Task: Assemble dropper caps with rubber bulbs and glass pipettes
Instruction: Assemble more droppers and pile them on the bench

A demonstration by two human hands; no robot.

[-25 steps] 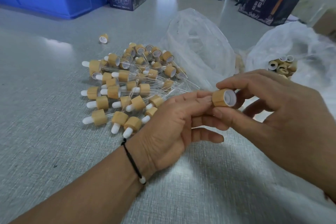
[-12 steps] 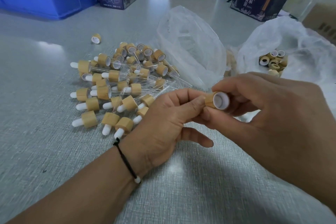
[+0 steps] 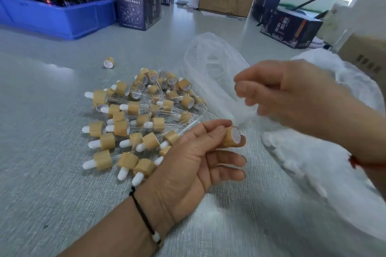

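bamboo-coloured round cap with white lining (image 3: pixel 232 137) sits pinched in the left hand's (image 3: pixel 188 165) grip above the grey counter (image 3: pixel 52 173); right hand (image 3: pixel 292 98) blurred, grip unclear.

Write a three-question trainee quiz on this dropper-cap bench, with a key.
1. True or false: the left hand pinches a bamboo cap.
2. The lone cap lies where from the pile of finished droppers? A) beyond it B) on it C) in the blue crate
3. Fill in: the right hand is over the clear plastic ___.

Key: 1 true; 2 A; 3 bag.
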